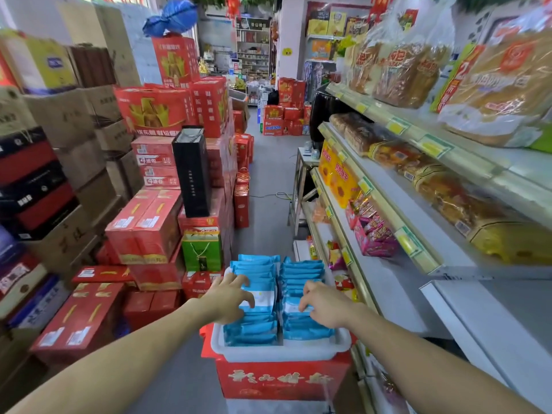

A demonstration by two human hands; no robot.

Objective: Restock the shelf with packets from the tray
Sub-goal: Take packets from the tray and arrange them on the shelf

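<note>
Left hand (231, 297): fingers spread and bent, tips on the left row of blue plastic packets (303, 271); we cannot tell if it grips.
Right hand (321, 303): fingers curled down into the right row; grip unclear to us.
Packets: two upright rows in a white plastic tray (277, 352) on a red cardboard box (280, 380), beside the white metal shelf (397, 297).
Hidden: both thumbs.
</note>
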